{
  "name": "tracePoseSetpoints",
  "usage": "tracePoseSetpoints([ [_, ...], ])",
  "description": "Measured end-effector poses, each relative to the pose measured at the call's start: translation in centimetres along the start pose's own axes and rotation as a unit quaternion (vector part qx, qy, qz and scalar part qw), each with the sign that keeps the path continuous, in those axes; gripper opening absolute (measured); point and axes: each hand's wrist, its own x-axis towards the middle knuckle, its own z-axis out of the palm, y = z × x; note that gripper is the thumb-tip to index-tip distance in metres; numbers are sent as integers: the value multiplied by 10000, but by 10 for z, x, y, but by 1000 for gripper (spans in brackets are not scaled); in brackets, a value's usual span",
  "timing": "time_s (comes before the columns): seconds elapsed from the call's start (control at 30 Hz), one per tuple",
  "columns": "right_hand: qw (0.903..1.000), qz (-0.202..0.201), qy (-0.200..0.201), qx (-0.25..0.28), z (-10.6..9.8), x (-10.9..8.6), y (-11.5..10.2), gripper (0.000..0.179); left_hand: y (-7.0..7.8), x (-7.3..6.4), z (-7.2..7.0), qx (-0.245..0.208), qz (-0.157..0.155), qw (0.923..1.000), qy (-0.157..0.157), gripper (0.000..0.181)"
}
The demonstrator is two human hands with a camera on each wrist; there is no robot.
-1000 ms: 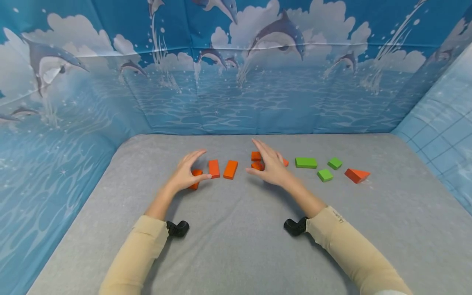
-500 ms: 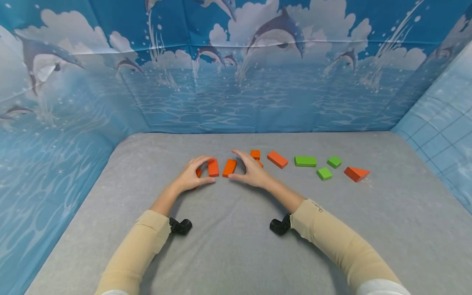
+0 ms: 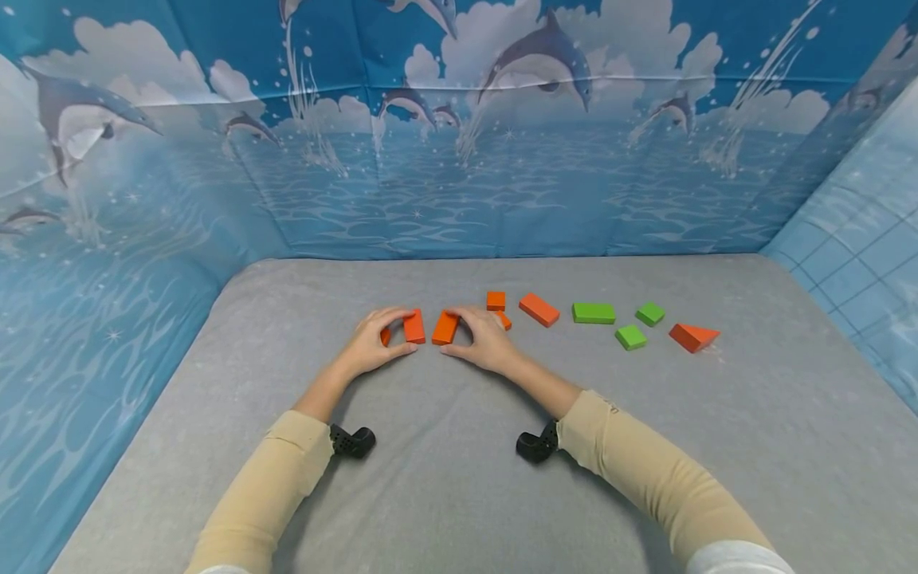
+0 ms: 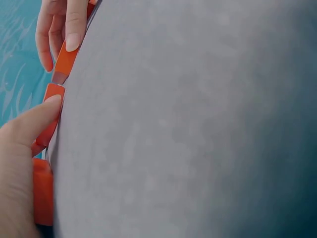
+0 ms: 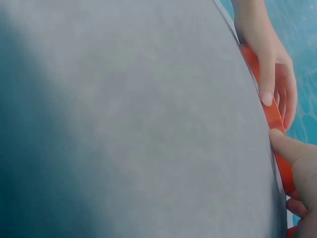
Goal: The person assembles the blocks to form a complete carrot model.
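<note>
Two oblong blocks lie side by side on a grey cloth (image 3: 459, 478), separated by a narrow gap that tapers toward the person. The left hand (image 3: 373, 341) pinches the red block (image 3: 414, 328), its thumb at the near end and a finger at the far end; the right hand (image 3: 482, 340) pinches the orange block (image 3: 444, 328) in the same manner. Partly hidden behind the left hand lies an orange piece (image 3: 386, 336), whose full shape cannot be told. Beyond the right hand lie a small orange block (image 3: 496, 300) and, partly covered by that hand, a second orange piece (image 3: 505, 320). Farther right are a red-orange oblong (image 3: 539, 310), a green oblong (image 3: 593, 313), two small green blocks (image 3: 631, 337) near each other, and a red wedge (image 3: 693, 338) at the end of the row. A dolphin-printed backdrop (image 3: 459, 199) stands behind; each beige sleeve (image 3: 251, 494) has a black device (image 3: 353, 442) at the cuff.
</note>
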Motion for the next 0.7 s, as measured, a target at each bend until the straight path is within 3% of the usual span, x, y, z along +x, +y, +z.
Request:
tracePoseSetpoints([
  [0.23, 9997, 212, 74, -5, 4, 1, -1, 62, 2, -1, -1, -78, -44, 10000, -24, 55],
  [0.37, 9996, 118, 163, 198, 2, -1, -1, 61, 0, -1, -1, -48, -100, 9999, -47, 55],
  [0.7, 9932, -337, 307, 1069, -33, -21, 1, 58, -1, 1, 0, -89, -119, 9999, -4, 55],
])
